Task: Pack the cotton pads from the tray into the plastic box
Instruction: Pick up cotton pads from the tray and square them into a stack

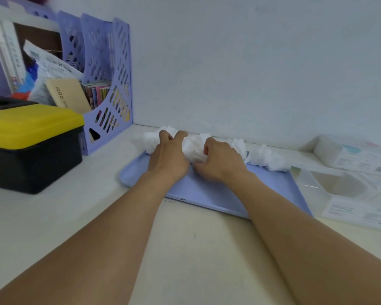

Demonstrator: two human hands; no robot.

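The cotton pads [262,158] lie in a white heap along the far edge of the blue tray [207,190], long axis running left to right beside the wall. The left hand [168,157] and right hand [220,160] each have their grip curled into the heap. The clear plastic box [330,186] sits on the desk [53,216] just right of the tray.

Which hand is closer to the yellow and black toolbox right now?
Left. The left hand grips cotton pads on the tray's toolbox side; the right hand grips them farther away.

Soft fluffy white cotton pads [264,158], smooth matt plastic tray [207,190], clear glossy plastic box [330,183]
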